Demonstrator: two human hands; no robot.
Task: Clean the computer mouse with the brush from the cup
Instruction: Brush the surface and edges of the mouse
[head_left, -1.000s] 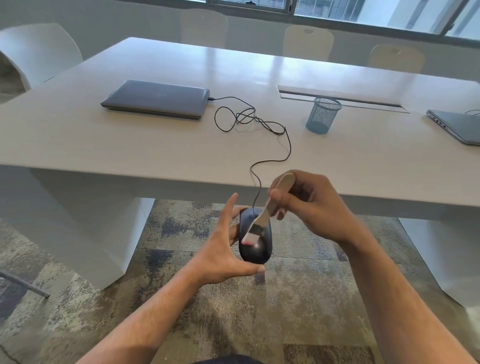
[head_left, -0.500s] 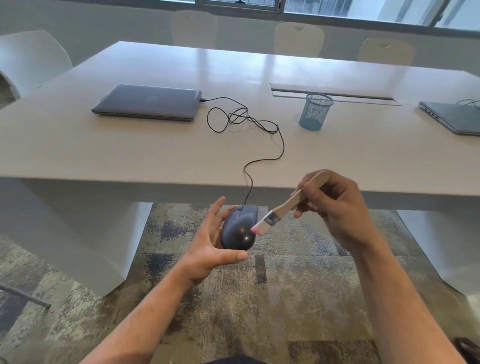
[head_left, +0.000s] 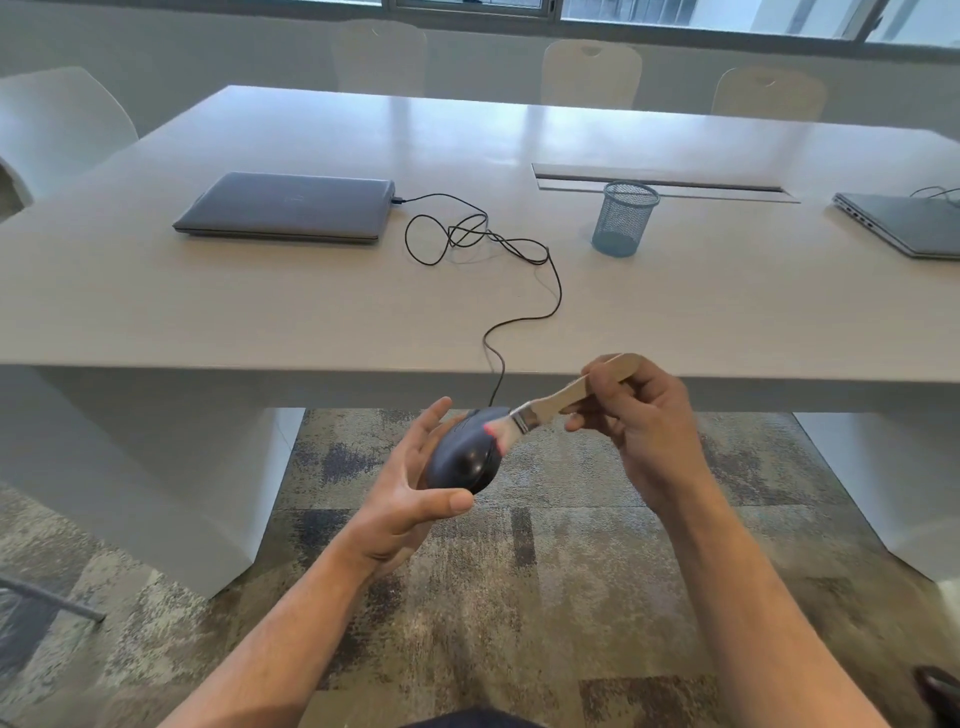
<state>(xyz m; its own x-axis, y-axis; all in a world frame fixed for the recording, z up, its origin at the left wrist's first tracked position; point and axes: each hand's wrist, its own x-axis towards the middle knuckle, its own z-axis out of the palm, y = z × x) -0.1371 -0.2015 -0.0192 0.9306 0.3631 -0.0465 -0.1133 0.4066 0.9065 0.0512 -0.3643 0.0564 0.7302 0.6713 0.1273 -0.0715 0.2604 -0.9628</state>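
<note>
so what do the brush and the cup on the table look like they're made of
Brush: the pale, matte handle looks like bare wood, with a shiny grey band, likely metal, and pink-tipped bristles, probably synthetic. Pen cup: blue see-through mesh, apparently painted metal wire, standing empty on the table.

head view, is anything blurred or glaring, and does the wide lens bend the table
Head view: the brush bristles smear with motion blur against the mouse; both hands stay fairly sharp. Window light puts pale glare streaks on the far tabletop. The wide lens splays the table's side edges outward, while its near edge reads nearly straight.
</note>
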